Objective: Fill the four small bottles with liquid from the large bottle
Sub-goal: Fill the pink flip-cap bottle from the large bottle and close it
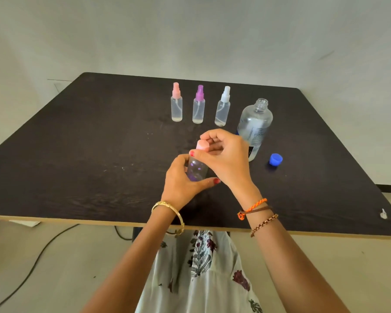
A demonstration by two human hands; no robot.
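Your left hand [182,177] is curled round the clear body of a small spray bottle [198,169], holding it upright just above the near middle of the dark surface [77,154], thumb across the near side of the bottle. Your right hand [224,159] comes in from the right and pinches the bottle's pink cap [202,146] between thumb and fingers, so both of your hands are closed on this one bottle. Whether there is liquid in it you cannot tell, as your fingers cover most of the body.

Farther away, three more small spray bottles stand upright in a row from left to right: one with a pink top [176,102], one with a purple top [199,105] and one with a white top [223,106]. Each has its sprayer on and is apart from its neighbours. Each shows a little liquid at the bottom.

Just to the right of the white-topped one stands the large clear bottle [254,126], uncapped, its open neck tilted slightly away from you, its lower part hidden behind your right hand. Its blue cap [275,159] lies on the surface to the near right of it, not touching it.

You wear a gold bangle [169,210] on your left wrist and orange and brown cords [255,210] on your right.
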